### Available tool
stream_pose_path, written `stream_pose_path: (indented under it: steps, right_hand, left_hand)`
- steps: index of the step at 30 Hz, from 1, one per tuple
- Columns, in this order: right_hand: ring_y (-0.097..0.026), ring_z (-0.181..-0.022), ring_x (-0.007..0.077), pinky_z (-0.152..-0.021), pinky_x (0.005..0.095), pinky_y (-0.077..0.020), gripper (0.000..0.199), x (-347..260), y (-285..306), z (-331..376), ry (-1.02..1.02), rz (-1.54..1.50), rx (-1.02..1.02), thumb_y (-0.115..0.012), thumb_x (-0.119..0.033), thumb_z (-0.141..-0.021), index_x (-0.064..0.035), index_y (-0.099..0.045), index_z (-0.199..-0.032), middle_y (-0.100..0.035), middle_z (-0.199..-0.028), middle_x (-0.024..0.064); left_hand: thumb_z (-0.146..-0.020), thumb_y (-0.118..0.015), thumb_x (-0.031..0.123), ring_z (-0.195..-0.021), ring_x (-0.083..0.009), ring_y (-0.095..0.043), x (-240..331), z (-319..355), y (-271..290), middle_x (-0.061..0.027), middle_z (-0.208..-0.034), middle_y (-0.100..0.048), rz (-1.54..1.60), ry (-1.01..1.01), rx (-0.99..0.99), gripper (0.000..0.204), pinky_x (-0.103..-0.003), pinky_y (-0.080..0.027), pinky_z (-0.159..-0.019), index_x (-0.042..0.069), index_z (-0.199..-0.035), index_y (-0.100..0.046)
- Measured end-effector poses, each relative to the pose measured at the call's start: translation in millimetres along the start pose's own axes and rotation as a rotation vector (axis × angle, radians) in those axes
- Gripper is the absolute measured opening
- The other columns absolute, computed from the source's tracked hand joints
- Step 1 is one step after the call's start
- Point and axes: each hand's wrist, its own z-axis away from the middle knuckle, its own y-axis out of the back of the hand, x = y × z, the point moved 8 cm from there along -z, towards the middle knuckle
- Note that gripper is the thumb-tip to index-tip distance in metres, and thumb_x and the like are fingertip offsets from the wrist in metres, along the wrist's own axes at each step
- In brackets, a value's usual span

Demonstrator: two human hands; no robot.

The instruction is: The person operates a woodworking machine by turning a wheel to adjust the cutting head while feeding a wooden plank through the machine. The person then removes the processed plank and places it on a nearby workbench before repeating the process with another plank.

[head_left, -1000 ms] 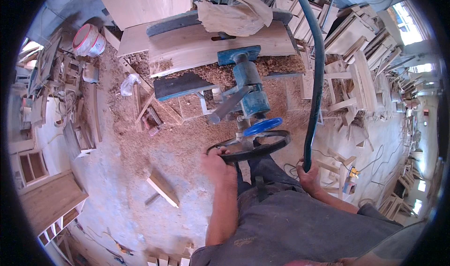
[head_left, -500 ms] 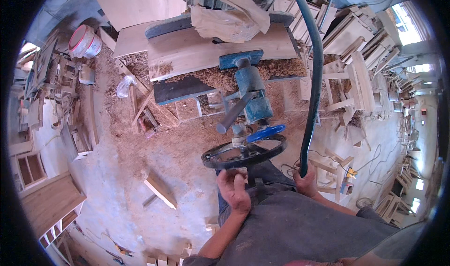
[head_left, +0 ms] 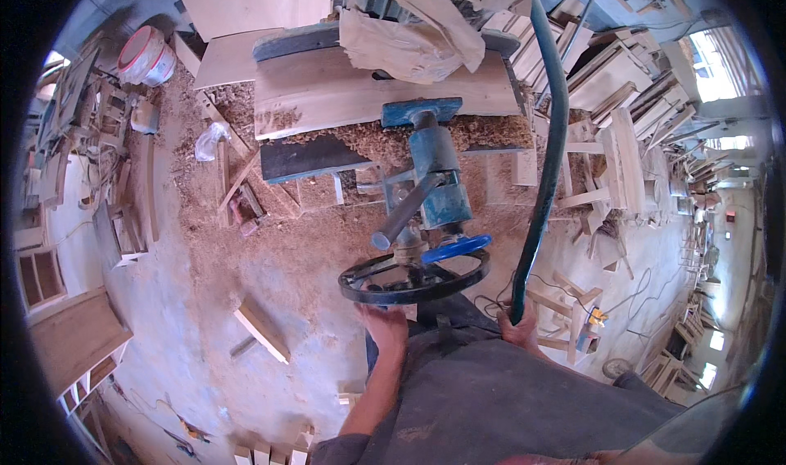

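A black handwheel (head_left: 415,278) with spokes sits at the near end of a blue machine arm (head_left: 438,158). My left hand (head_left: 386,324) is closed on its near left rim, with fingers partly hidden by it. A smaller blue handwheel (head_left: 457,248) sits just above, and a grey lever (head_left: 407,211) sticks out to its left. My right hand (head_left: 517,326) is wrapped round the lower end of a long dark green bar (head_left: 547,162) that rises past the machine. Beyond the arm, a wooden board (head_left: 319,97) lies on the machine's bed, with wood shavings (head_left: 499,129) along it.
Shavings and offcuts litter the floor, with a wood block (head_left: 262,332) at left. A white bucket (head_left: 147,56) stands far left. Stacked boards (head_left: 610,76) and a wooden frame (head_left: 610,166) are at right. A cable (head_left: 643,289) runs near a yellow tool (head_left: 596,313).
My left hand has moved up and left from below the black handwheel onto its rim. My right hand keeps its hold on the bar. The view has shifted slightly.
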Motion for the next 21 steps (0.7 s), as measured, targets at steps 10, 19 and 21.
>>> stream_pose_path:
  steps: [10, 19, 21]
  right_hand:
    - [-0.055, -0.066, 0.014, -0.063, 0.0297, -0.046, 0.031, 43.0, -9.9, -4.3, -0.079, -0.088, -0.015, -0.073, -0.011, -0.077, -0.0039, -0.06, -0.104, -0.056, -0.072, 0.0023]
    - [-0.057, -0.063, 0.012, -0.061, 0.0293, -0.0469, 0.029, 10.1, -1.2, -4.7, 0.158, 0.004, 0.066, -0.074, -0.014, -0.079, -0.0027, -0.059, -0.101, -0.06, -0.072, 0.0036]
    - [-0.058, -0.065, 0.0123, -0.062, 0.0296, -0.0469, 0.027, 9.1, -3.4, -4.3, 0.126, -0.061, 0.047, -0.073, -0.014, -0.08, -0.0025, -0.059, -0.101, -0.059, -0.072, 0.0039]
  left_hand:
    - [-0.077, -0.072, 0.029, -0.088, -0.0396, -0.065, 3.9, -14.0, -55.5, -0.0183, -0.091, -0.067, -0.353, -0.345, 0.075, 0.033, -0.047, -0.051, -0.074, 0.003, -0.096, -0.064]
    - [-0.092, -0.053, 0.034, -0.092, -0.0321, -0.061, -46.9, -27.7, -97.6, -0.0158, -0.104, -0.064, 0.96, 0.448, -0.414, 0.032, -0.042, -0.049, -0.083, 0.005, -0.106, -0.058]
    - [-0.094, -0.047, 0.033, -0.089, -0.034, -0.062, -44.3, -34.7, -48.0, -0.0171, -0.108, -0.064, 1.666, 0.739, -0.063, 0.036, -0.046, -0.051, -0.082, 0.004, -0.11, -0.058]
